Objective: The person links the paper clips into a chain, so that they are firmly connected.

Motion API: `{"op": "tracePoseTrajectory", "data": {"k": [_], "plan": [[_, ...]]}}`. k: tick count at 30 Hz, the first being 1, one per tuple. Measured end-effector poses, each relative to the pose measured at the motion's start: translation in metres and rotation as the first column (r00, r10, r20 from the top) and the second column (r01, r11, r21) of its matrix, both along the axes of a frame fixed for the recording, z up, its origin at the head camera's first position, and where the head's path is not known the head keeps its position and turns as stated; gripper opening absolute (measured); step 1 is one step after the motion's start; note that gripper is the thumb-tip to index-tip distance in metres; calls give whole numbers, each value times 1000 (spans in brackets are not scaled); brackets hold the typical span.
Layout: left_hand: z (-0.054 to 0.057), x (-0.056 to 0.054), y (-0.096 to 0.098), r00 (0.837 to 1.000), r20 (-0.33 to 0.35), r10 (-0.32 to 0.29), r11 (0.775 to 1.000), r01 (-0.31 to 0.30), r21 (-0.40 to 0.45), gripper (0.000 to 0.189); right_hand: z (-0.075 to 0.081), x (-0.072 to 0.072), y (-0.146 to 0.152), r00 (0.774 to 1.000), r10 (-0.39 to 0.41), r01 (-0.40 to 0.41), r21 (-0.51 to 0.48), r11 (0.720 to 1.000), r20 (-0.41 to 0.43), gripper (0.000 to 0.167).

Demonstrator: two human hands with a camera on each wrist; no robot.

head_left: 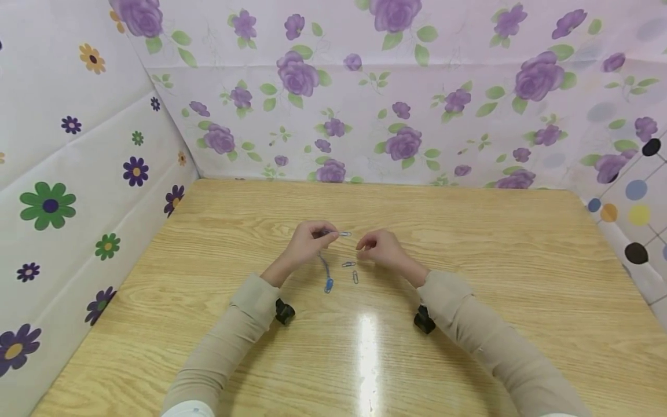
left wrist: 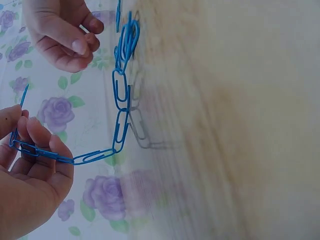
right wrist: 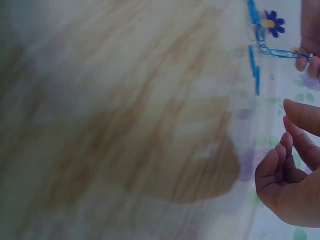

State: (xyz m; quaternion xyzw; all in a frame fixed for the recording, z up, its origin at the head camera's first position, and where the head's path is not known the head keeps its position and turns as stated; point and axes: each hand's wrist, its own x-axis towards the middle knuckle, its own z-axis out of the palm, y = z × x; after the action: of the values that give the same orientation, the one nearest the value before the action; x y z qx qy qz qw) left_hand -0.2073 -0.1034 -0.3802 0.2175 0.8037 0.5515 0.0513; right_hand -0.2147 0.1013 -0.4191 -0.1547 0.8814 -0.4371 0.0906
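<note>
Centre of the frame: a chain of blue paper clips (left wrist: 93, 157) is pinched between the thumb and fingers of the left hand (head_left: 305, 243), its lower end rested on the desk (head_left: 495, 249). The right hand (head_left: 385, 249) is held apart, fingers loosely curved. Two loose clips (head_left: 356, 277) are set between them. Wide wood is left at either side; the far edge, backed by floral cloth (head_left: 365, 121), is well beyond.
</note>
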Motion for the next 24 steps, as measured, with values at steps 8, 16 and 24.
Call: {"op": "tracePoseTrajectory", "data": {"k": [8,16,24], "plan": [[6,3,-1,1000,2,-3,1000,3,2,17,-4,-2,-7,998,53,-52,59,997,-16,15],[3,0,-3,1000,4,-29,1000,29,-7,16,-5,0,-18,993,114,-108,162,981,-24,7],[-20,-15,-4,996,41,-81,997,81,-7,19,-4,3,-19,993,116,-113,210,971,-3,10]]}}
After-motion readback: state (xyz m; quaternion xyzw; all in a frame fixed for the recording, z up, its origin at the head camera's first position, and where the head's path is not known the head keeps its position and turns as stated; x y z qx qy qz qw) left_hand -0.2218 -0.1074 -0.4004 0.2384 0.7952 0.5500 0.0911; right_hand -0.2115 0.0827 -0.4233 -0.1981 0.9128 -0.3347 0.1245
